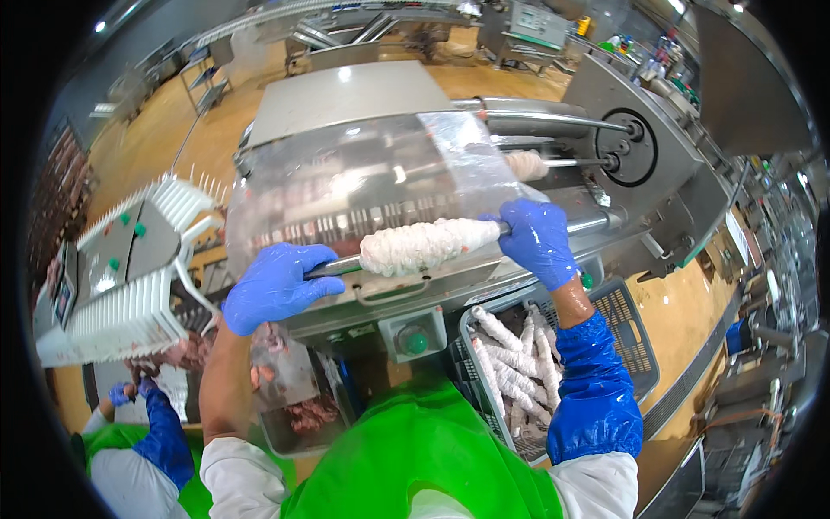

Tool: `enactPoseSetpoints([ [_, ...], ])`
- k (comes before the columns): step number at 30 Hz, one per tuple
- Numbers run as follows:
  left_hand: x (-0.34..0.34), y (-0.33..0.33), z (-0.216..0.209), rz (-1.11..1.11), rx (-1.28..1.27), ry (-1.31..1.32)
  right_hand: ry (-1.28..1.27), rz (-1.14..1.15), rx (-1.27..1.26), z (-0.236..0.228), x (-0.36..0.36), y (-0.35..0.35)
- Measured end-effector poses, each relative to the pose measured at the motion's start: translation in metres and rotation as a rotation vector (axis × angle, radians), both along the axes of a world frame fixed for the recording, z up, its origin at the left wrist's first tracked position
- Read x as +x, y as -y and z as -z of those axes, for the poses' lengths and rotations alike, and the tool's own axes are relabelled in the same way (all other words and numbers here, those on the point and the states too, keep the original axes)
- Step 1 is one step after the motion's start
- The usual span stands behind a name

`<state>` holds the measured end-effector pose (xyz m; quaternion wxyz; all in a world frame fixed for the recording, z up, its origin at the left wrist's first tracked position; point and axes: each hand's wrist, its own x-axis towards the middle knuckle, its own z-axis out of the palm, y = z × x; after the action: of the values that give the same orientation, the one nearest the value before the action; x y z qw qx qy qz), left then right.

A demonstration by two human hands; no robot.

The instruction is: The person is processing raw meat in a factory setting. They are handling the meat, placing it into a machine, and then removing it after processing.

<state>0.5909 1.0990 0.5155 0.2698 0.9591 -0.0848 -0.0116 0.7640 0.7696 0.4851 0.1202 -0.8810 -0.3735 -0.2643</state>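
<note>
Held level across the front of a steel machine is a metal rod with a thick sleeve of white bunched netting or casing around its middle; which material it is, I cannot tell. My left hand, in a blue glove, pinches the rod's left part between thumb and fingers. Closed round the rod at the sleeve's right end is my right hand, also blue-gloved. Just behind them is the machine's clear cover. Another white sleeve sits on a rod inside the machine.
Below my right arm, a grey plastic basket holds several long white sleeves. A green button juts from the machine's front. Meat pieces lie in a bin at lower left. A co-worker's gloved hands are farther left, beside a white-slatted machine.
</note>
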Motion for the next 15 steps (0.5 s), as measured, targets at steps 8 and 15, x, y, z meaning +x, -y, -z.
enactPoseSetpoints([
  [8, 0.114, 0.13, 0.0, 0.118, 0.459, 0.481, -0.008, 0.105, 0.185, 0.024, 0.012, -0.006],
  [15, 0.133, 0.142, -0.024, 0.097, 0.604, 0.866, -0.12, 0.01, 0.317, 0.044, 0.061, 0.028],
])
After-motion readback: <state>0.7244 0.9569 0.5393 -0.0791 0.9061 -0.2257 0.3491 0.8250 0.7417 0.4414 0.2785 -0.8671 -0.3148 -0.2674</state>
